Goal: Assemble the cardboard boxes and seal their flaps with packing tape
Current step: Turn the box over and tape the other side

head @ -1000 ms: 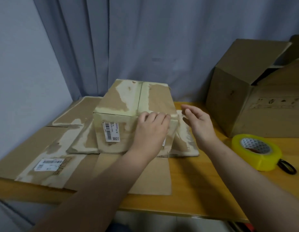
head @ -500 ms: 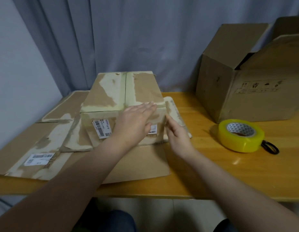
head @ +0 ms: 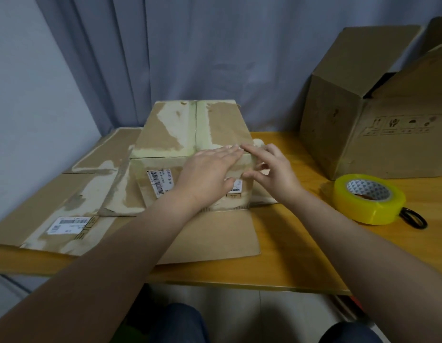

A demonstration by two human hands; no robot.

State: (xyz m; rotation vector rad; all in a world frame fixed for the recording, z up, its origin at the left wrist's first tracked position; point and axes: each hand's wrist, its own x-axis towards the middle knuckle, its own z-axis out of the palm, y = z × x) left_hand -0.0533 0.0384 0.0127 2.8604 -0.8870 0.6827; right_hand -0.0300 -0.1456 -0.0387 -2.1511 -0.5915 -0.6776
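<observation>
A small cardboard box [head: 190,129] with torn pale tape patches stands on the wooden table [head: 301,248], its bottom flaps spread flat around it. My left hand [head: 210,174] lies flat against the box's front face, straight fingers reaching its top edge. My right hand [head: 272,172] touches the box's front right corner with spread fingers, the index finger on the top edge and the thumb on the front face. A roll of yellow packing tape [head: 368,196] lies on the table to the right, apart from both hands.
A flattened cardboard box [head: 66,206] with a barcode label lies at the left under the small box's flap. A large open cardboard box [head: 358,134] stands at the back right. Black scissor handles [head: 415,219] stick out behind the tape roll. A grey curtain hangs behind.
My right hand rose from low beside the box's right side to its front right top corner. My left hand stayed flat on the front face.
</observation>
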